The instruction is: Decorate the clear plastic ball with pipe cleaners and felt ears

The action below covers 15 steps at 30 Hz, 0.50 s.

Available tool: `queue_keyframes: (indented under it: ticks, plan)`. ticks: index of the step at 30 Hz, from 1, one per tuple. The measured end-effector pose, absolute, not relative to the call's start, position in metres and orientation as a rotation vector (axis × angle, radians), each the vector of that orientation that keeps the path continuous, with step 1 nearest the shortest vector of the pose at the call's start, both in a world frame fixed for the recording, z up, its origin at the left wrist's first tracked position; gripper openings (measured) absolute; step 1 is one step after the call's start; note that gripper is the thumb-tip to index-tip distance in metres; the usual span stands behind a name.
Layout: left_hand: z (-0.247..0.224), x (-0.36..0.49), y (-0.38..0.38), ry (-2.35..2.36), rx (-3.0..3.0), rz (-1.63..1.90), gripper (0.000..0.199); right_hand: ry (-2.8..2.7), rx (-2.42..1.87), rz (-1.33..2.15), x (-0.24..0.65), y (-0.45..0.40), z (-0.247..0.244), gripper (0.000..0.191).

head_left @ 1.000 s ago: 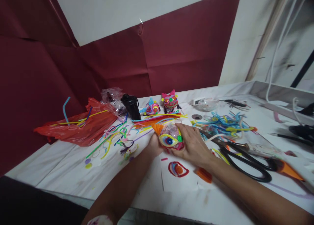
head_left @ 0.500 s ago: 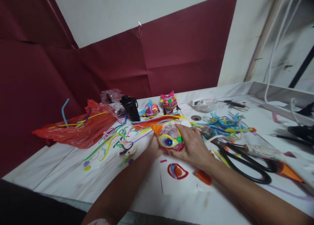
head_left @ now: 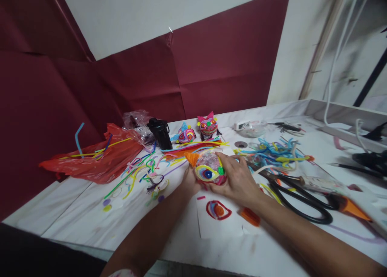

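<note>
Both the left hand (head_left: 192, 181) and the right hand (head_left: 238, 178) grip the ball (head_left: 210, 169), above the paper (head_left: 217, 224), with scissors (head_left: 298, 196) to its right and a bottle (head_left: 161, 134) behind it to the left.

head-worn view | faces forward and down | hands (head_left: 237, 180) near, wall (head_left: 223, 55) beyond

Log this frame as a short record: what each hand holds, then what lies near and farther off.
Left hand: on the left side of the decorated head, fingers mostly hidden
Right hand: gripping the same head from the right
Held item: one orange ear, blue eye with yellow surround
Near: eye-shaped piece on white paper; scissors to the right
Back: black bottle, pink-eared head
Left side: red plastic bag
</note>
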<state>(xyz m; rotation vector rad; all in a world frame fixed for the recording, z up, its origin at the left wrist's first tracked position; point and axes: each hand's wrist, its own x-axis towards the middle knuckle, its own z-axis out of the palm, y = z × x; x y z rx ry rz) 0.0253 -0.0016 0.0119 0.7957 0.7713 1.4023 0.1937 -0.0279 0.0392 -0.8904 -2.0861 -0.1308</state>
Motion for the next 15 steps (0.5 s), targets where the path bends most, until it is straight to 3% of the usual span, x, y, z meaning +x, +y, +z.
queue_keyframes:
  ticks: [15]
  plan:
    - [0.0167, 0.0280, -0.0060, 0.729, 0.680, 1.424, 0.044, -2.071, -0.842, -0.173, 0.1937, -0.0241, 0.0356, 0.077]
